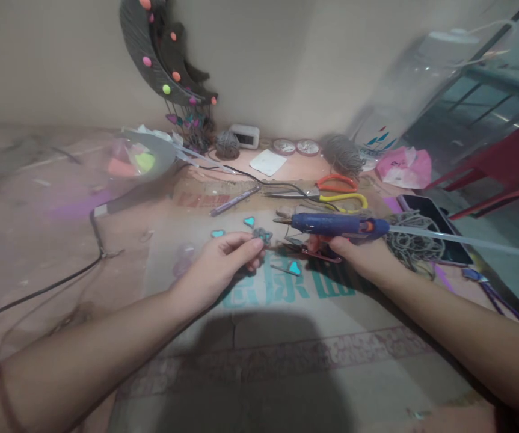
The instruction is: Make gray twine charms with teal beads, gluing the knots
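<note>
Between the thumb and fingers of my left hand (pixel 232 255) is a small piece wound with grey yarn (pixel 263 236), with bits of teal showing. My right hand (pixel 349 249) grips a blue glue gun (pixel 331 224), its metal nozzle pointing left toward that piece without touching it. A clear glue stick (pixel 457 239) juts out of the gun's back end. Around my left hand lie small teal hearts: one heart (pixel 249 222) just above it, another heart (pixel 218 233) to the left, and a third heart (pixel 294 268) with a grey edge below the gun.
Scissors (pixel 326 197) with red and yellow handles and a purple pen (pixel 234 201) lie behind my hands. Loose grey yarn (pixel 415 237) rests by a phone (pixel 435 225) at right. A black cord (pixel 38 294) crosses the left side. A yarn-wrapped crescent (pixel 151 60) stands against the wall.
</note>
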`<state>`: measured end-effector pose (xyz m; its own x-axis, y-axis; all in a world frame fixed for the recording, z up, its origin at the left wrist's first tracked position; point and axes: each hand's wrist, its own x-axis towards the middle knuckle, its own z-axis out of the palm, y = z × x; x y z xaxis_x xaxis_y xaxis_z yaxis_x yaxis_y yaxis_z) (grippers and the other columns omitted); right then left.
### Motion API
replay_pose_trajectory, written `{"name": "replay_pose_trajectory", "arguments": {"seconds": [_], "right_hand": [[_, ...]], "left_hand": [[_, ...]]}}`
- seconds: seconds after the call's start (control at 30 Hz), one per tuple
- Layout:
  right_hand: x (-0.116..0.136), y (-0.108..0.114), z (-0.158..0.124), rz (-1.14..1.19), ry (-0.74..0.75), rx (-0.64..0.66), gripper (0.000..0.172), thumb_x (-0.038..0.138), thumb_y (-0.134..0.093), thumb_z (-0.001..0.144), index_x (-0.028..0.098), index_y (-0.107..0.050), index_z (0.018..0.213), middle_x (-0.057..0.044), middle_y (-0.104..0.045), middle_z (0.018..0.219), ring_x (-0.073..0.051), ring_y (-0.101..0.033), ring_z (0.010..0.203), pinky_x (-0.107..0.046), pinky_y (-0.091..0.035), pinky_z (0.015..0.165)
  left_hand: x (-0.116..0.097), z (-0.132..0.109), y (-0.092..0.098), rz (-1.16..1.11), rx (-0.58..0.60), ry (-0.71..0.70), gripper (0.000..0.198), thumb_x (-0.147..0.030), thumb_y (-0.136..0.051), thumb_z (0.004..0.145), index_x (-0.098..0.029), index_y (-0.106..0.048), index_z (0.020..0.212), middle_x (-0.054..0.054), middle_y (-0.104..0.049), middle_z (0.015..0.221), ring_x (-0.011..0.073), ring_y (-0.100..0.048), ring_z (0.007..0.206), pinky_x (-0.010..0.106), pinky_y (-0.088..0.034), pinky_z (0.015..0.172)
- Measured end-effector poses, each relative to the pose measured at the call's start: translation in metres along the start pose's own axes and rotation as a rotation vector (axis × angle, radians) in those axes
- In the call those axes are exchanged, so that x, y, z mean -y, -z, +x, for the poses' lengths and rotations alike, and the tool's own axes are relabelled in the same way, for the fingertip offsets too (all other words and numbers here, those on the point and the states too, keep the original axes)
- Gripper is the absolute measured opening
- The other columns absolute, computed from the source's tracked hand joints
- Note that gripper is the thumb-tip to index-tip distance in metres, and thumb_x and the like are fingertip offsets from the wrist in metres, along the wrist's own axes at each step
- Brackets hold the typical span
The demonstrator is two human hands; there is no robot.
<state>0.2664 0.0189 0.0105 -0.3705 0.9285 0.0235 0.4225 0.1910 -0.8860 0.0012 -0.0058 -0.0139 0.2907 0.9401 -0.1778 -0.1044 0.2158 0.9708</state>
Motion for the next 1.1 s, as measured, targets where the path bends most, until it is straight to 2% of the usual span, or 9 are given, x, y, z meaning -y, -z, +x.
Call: {"name": "replay_pose_trajectory", "arguments": {"seconds": [0.3,0.5,0.63,0.73,0.8,0.97,1.1], "right_hand": [[-0.0034,0.0004,-0.0022,0.010,0.040,-0.007,0.053,0.077,-0.061,0.080,0.025,-0.068,0.072,-0.004,-0.069,0.073,-0.023,-0.066,0.071,-0.036,-0.055,0.068],[-0.0014,-0.0009,-0.0003,0.039,0.096,0.032,0.054,0.077,-0.061,0.081,0.024,-0.066,0.072,-0.004,-0.069,0.073,-0.022,-0.066,0.073,-0.035,-0.055,0.072],[0.0000,-0.0005,-0.0001,0.007,0.113,0.056,0.052,0.074,-0.065,0.081,0.022,-0.067,0.073,-0.004,-0.068,0.072,-0.021,-0.067,0.071,-0.032,-0.056,0.066],[-0.0002,-0.0010,-0.0004,-0.015,0.137,0.040,0.049,0.071,-0.065,0.083,0.023,-0.068,0.073,-0.004,-0.068,0.072,-0.021,-0.066,0.071,-0.032,-0.056,0.066],[-0.0011,-0.0013,-0.0005,-0.020,0.136,0.028,0.047,0.069,-0.065,0.084,0.024,-0.068,0.073,-0.004,-0.067,0.071,-0.021,-0.067,0.072,-0.033,-0.056,0.067],[-0.0033,-0.0005,-0.0003,-0.036,0.118,0.028,0.049,0.072,-0.065,0.082,0.023,-0.068,0.072,-0.003,-0.067,0.072,-0.021,-0.067,0.072,-0.033,-0.056,0.067],[-0.0039,0.0007,-0.0001,0.007,0.112,0.030,0.050,0.073,-0.065,0.081,0.023,-0.071,0.078,-0.004,-0.073,0.076,-0.022,-0.071,0.075,-0.035,-0.059,0.071]], "left_hand": [[-0.0020,0.0006,-0.0020,0.006,0.013,-0.007,0.032,-0.045,-0.068,0.089,-0.016,-0.067,0.075,-0.001,-0.061,0.068,0.0114,-0.054,0.064,0.025,-0.041,0.064],[-0.0019,0.0000,-0.0013,0.009,0.046,-0.002,0.028,-0.041,-0.069,0.088,-0.016,-0.065,0.075,-0.002,-0.060,0.066,0.0103,-0.055,0.064,0.024,-0.042,0.065],[-0.0011,-0.0019,-0.0012,0.032,0.079,0.019,0.024,-0.038,-0.073,0.085,-0.015,-0.069,0.091,-0.002,-0.062,0.068,0.0108,-0.057,0.065,0.024,-0.044,0.065],[0.0003,-0.0027,-0.0026,0.010,0.090,0.007,0.032,-0.038,-0.073,0.086,-0.014,-0.069,0.108,-0.001,-0.065,0.074,0.0098,-0.057,0.064,0.024,-0.046,0.064],[0.0000,-0.0025,-0.0042,-0.002,0.090,-0.010,0.036,-0.039,-0.072,0.086,-0.014,-0.068,0.112,-0.001,-0.066,0.076,0.0093,-0.057,0.062,0.023,-0.046,0.062],[-0.0049,-0.0019,-0.0080,-0.028,0.065,-0.055,0.041,-0.047,-0.070,0.088,-0.012,-0.063,0.107,0.001,-0.070,0.072,0.0114,-0.062,0.061,0.024,-0.049,0.060],[-0.0055,-0.0017,-0.0081,-0.069,0.021,-0.053,0.043,-0.052,-0.072,0.086,-0.016,-0.053,0.101,0.003,-0.074,0.070,0.0138,-0.066,0.059,0.026,-0.052,0.059]]}}
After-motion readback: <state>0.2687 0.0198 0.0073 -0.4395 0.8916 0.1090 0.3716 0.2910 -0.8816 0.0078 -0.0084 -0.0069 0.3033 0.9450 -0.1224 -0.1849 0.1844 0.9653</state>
